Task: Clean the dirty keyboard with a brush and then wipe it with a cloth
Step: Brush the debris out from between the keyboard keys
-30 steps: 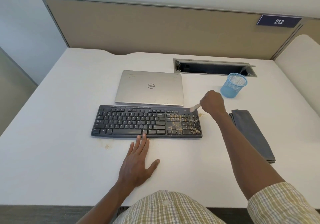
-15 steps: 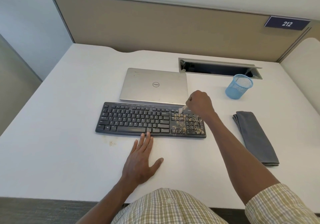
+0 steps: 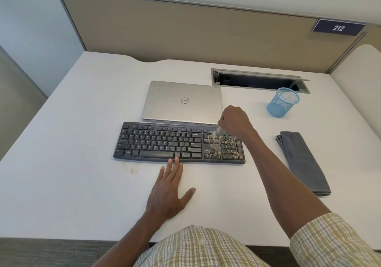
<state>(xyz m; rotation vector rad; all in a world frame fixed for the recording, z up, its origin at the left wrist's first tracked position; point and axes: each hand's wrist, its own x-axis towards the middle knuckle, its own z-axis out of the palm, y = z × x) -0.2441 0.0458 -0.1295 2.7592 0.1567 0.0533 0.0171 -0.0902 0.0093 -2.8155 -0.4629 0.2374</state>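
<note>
Looking down from the head camera, we see the right hand [image 3: 235, 120] curled around a small brush [image 3: 216, 133], its pale bristles now on the crumb-covered number keys at the right end of the keyboard [image 3: 165, 143]; a second ago it hovered off the keyboard's far right corner. Our left hand [image 3: 168, 192] stays flat and open on the desk [image 3: 72, 163], fingertips touching the keyboard's near edge. The folded grey cloth [image 3: 303, 161] still lies well to the right, near the blue mesh cup [image 3: 282, 102].
</note>
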